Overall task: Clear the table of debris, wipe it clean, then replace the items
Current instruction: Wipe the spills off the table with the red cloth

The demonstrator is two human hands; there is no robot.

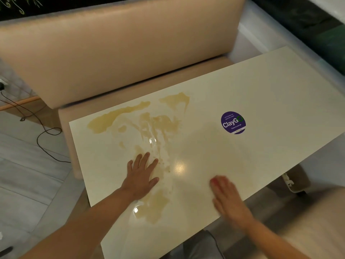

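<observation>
Tabletop [261, 86], hard and glossy, bears a thin tan spill [155, 124] across its left half, likely slick underhand. My left hand [141, 176] lies flat, fingers straight, at the spill's edge. My right hand [227, 199], blurred, covers a red cloth [214, 182], probably soft; I cannot tell its grip. I judge flat pressure best.

One readable label — a round purple sticker [233, 122] on the cream rectangular tabletop [270, 86].
Large white letters read "ClayGo", the last letter ringed in green; beneath it "Clean as you go" — the small line above is too blurred to read.
</observation>
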